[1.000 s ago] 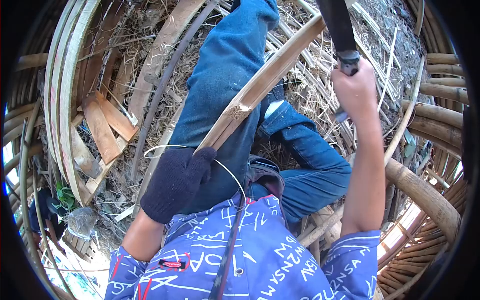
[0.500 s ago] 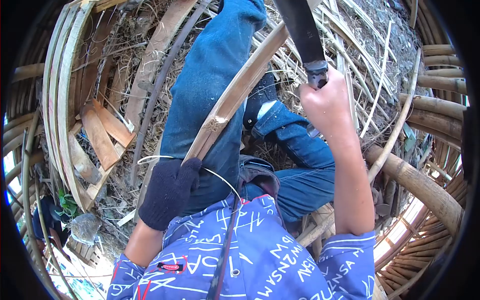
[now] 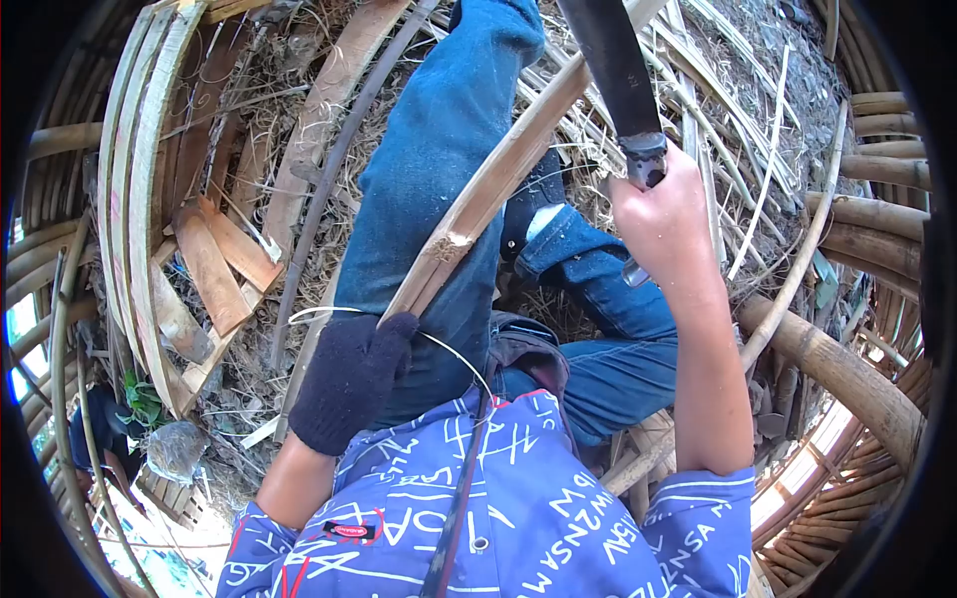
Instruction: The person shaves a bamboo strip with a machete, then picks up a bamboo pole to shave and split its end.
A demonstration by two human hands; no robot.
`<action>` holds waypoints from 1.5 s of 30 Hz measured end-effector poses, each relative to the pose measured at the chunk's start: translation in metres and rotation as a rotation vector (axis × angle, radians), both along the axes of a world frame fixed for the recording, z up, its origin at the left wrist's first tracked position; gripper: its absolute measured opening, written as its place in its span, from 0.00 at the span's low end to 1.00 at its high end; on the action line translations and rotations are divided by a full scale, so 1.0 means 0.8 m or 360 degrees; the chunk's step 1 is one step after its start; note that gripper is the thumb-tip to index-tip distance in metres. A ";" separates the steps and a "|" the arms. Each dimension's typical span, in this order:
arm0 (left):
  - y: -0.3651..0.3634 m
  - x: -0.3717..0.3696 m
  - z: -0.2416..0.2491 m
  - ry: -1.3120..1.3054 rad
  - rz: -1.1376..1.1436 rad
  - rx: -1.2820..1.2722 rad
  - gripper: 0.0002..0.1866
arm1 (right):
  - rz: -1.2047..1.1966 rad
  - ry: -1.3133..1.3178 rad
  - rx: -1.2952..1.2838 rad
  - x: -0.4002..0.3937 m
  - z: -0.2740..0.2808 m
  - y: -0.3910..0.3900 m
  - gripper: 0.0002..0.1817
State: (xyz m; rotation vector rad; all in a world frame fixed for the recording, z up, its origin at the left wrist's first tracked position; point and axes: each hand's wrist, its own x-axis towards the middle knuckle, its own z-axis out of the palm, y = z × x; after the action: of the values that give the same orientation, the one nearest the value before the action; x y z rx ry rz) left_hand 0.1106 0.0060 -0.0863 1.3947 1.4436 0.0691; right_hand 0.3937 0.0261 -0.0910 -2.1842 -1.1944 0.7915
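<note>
My left hand (image 3: 351,374), in a dark knitted glove, is closed round the lower end of a long wooden strip (image 3: 485,199). The strip slants up to the right across my jeans (image 3: 424,149), with a rough, splintered patch (image 3: 454,242) partway along it. A thin pale sliver (image 3: 454,349) curves out past the glove toward my shirt. My bare right hand (image 3: 666,214) grips the handle of a machete (image 3: 616,75). The dark blade points up and overlaps the strip's far part in this view; its tip is cut off by the frame edge.
Long pale slats (image 3: 128,199) stand bent-looking at the left, beside short wooden offcuts (image 3: 214,264). Thin split strips (image 3: 688,80) and shavings litter the ground ahead. A thick bamboo pole (image 3: 837,374) lies at the right. A clear plastic bag (image 3: 176,448) sits at lower left, near another person (image 3: 95,429).
The whole view has shifted slightly, so everything appears a little farther right and lower. Both hands keep their grips, and the machete and strip stay much the same relative to each other.
</note>
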 end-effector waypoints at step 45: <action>0.003 -0.003 0.002 -0.0024 -0.0054 -0.0008 0.26 | -0.0074 -0.0085 0.0050 0.004 0.006 0.022 0.08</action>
State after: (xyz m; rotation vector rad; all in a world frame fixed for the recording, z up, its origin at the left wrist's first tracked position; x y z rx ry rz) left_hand 0.1082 0.0083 -0.0844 1.4113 1.4066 0.0539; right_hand 0.3966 0.0434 -0.0860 -2.2122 -1.1695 0.6945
